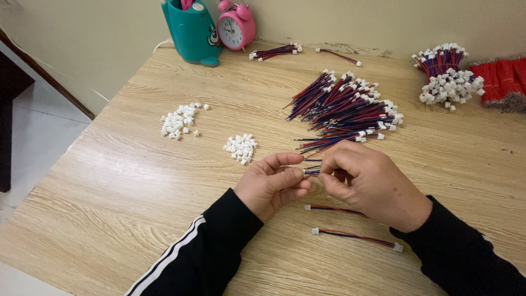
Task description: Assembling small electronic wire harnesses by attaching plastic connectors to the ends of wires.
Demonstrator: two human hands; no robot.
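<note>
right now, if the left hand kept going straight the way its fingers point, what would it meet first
The left hand points right, so it would meet the right hand first, across the short wire piece pinched between them; the fingertips are almost touching.

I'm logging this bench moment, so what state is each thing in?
Left hand: pinching the wire ends.
Right hand: pinching the same wires.
Held wires: bridging both hands.
Wire pile: loose, fanned out.
Finished leads: lying flat, plugs at the ends.
White plugs: loose heap.
Alarm clock: upright.
</note>
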